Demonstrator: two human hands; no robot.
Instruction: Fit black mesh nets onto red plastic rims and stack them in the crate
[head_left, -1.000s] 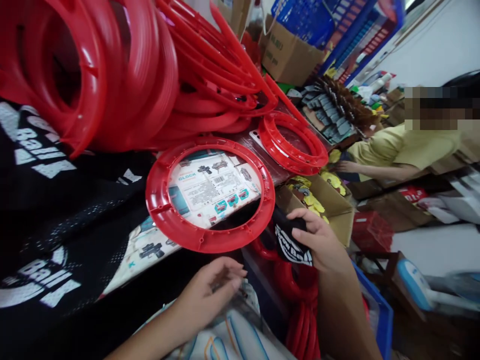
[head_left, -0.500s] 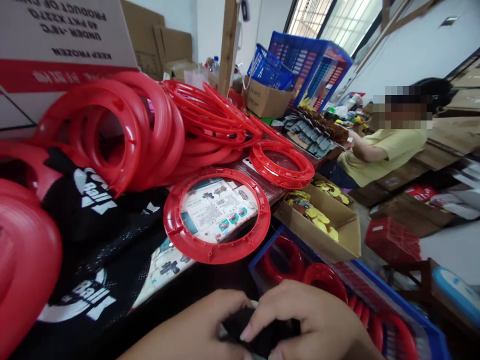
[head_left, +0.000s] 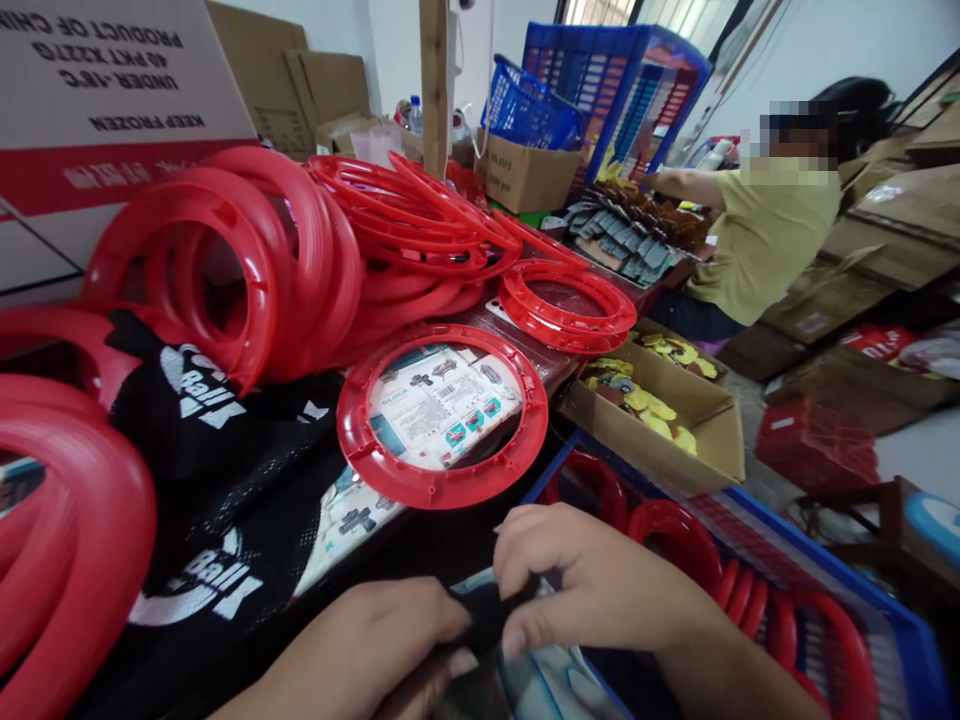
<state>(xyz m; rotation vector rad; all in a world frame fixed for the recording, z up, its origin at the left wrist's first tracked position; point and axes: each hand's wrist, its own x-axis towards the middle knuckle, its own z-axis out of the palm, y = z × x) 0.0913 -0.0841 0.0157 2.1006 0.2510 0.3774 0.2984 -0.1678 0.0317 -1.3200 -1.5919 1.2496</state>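
Note:
At the bottom centre, my left hand [head_left: 397, 640] has its fingers bent round black fabric [head_left: 484, 612]. Just right of it, my right hand [head_left: 577, 585] pinches the same dark fabric between thumb and fingers. White and blue printed material [head_left: 559, 680] shows beneath my hands. A red plastic ring [head_left: 442, 485] lies flat above them on a printed sheet [head_left: 439, 405]. Black mesh fabric [head_left: 240, 480] with white "Ball" lettering is spread at the left.
Red rings [head_left: 315, 260] are piled at the left and centre. A blue crate [head_left: 757, 515] holding red rings stands at the lower right, below a cardboard box [head_left: 712, 430] of yellow pieces. A person in a yellow shirt [head_left: 787, 230] sits at the upper right.
My right hand has risen slightly, and more of the printed material shows below my hands. The view has shifted. The person's arm now reaches towards the stacked pieces.

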